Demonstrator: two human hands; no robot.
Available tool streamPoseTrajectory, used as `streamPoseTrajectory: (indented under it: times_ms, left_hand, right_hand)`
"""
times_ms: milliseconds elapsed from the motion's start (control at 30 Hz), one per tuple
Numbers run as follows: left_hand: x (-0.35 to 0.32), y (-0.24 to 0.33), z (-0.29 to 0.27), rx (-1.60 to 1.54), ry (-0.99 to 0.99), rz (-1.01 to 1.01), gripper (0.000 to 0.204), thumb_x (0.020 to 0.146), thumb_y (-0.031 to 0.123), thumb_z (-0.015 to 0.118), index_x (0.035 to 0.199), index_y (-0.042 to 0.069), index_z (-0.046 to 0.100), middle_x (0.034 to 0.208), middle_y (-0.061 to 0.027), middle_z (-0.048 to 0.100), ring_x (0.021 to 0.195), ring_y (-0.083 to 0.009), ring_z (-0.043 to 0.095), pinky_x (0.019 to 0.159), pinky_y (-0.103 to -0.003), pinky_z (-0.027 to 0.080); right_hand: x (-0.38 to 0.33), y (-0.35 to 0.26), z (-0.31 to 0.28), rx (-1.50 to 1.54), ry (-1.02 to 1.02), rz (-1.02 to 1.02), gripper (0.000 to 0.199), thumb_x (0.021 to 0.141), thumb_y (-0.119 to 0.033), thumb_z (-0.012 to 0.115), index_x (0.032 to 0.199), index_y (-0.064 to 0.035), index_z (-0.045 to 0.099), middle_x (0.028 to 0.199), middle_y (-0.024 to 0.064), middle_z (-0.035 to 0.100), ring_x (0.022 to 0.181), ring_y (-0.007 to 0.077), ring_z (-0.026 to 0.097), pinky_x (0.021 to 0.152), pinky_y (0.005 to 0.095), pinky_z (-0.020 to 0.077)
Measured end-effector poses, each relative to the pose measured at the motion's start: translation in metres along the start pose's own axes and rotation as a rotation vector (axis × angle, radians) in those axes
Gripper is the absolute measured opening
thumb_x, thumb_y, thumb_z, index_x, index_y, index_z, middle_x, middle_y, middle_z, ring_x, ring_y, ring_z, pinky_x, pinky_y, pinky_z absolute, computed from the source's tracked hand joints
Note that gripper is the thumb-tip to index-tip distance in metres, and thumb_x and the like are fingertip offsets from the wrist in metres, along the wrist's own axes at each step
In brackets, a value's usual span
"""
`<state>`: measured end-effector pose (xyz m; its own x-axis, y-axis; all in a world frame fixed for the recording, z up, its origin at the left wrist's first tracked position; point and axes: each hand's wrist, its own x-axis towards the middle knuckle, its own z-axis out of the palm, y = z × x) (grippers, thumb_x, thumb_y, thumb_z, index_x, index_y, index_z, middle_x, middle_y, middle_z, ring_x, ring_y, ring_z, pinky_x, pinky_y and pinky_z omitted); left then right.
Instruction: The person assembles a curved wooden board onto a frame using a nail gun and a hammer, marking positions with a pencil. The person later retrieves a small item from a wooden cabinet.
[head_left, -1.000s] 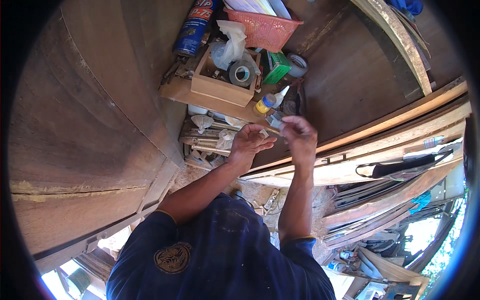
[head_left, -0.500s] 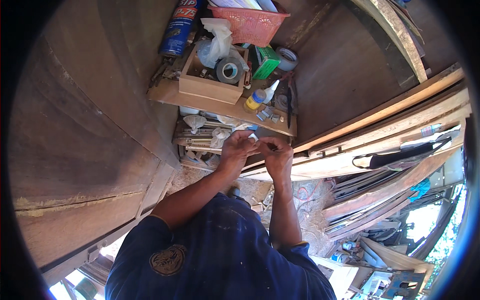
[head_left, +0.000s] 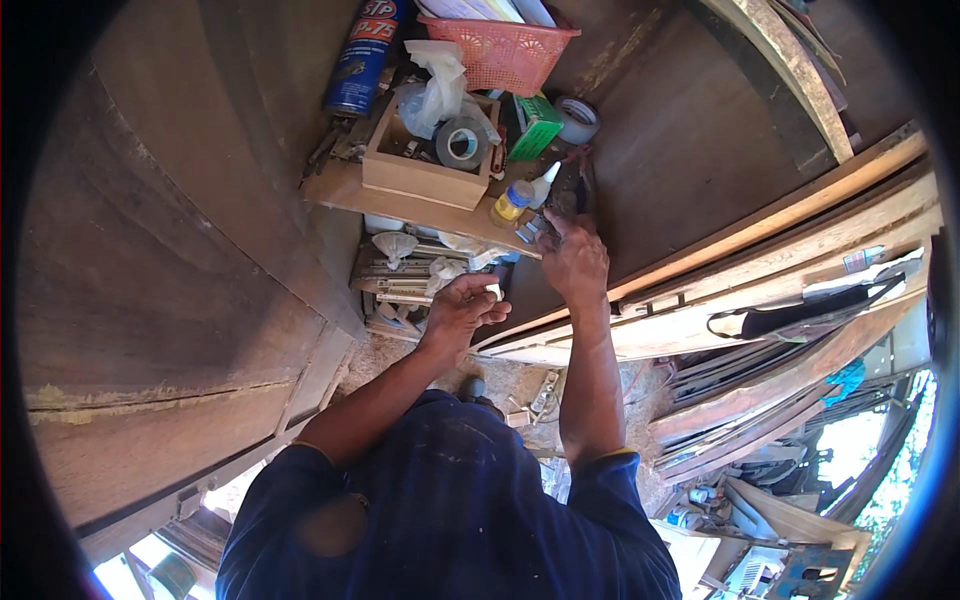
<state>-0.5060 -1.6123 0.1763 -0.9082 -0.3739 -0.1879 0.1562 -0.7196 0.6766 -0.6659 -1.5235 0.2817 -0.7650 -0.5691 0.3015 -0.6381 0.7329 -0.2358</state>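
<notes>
My left hand [head_left: 460, 318] pinches a small white piece [head_left: 494, 291] between thumb and fingers, just below the shelf's front edge. Its exact kind is too small to make out. Over the right end of the wooden shelf [head_left: 400, 207] reaches my right hand [head_left: 578, 262], its fingers bent and apart, with nothing visible in them. Its fingertips are at some small grey metal pieces [head_left: 527, 231], partly covering them. Beside these stand a yellow bottle with a blue cap [head_left: 512, 203] and a white nozzle bottle [head_left: 544, 185].
A wooden box [head_left: 425, 183] on the shelf holds a tape roll [head_left: 462, 143] and plastic bags. Behind are a pink basket [head_left: 505, 55], a blue spray can [head_left: 362, 65], a green box [head_left: 537, 127] and another tape roll [head_left: 577, 121]. Wooden panels [head_left: 180, 230] flank the shelf.
My right hand has left my left hand and moved up and right to the shelf. My left hand keeps the white piece and has shifted slightly down and left.
</notes>
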Motion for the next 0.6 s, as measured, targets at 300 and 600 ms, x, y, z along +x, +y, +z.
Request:
streamPoseTrajectory:
  times_ms: [300,600]
  left_hand:
    - [-0.002,0.004,-0.008,0.003,0.000,0.000,0.031,0.098,0.007,0.066,0.126,-0.002,0.055,0.100,-0.0100,0.067,0.084,-0.0184,0.070,0.077,-0.031,0.058]
    - [-0.002,0.004,-0.010,0.002,-0.013,-0.029,0.031,0.099,0.005,0.063,0.128,-0.001,0.054,0.101,-0.0101,0.065,0.088,-0.0199,0.070,0.081,-0.034,0.057]
  right_hand:
    - [0.014,-0.001,0.006,0.058,-0.035,0.001,0.024,0.084,-0.024,0.075,0.106,-0.0141,0.077,0.103,0.0185,0.072,0.099,0.0373,0.069,0.089,0.0460,0.0541]
    - [0.004,0.004,-0.002,0.146,0.050,-0.234,0.020,0.082,-0.015,0.075,0.102,-0.0197,0.076,0.100,0.0104,0.070,0.095,0.0343,0.069,0.082,0.0451,0.0560]
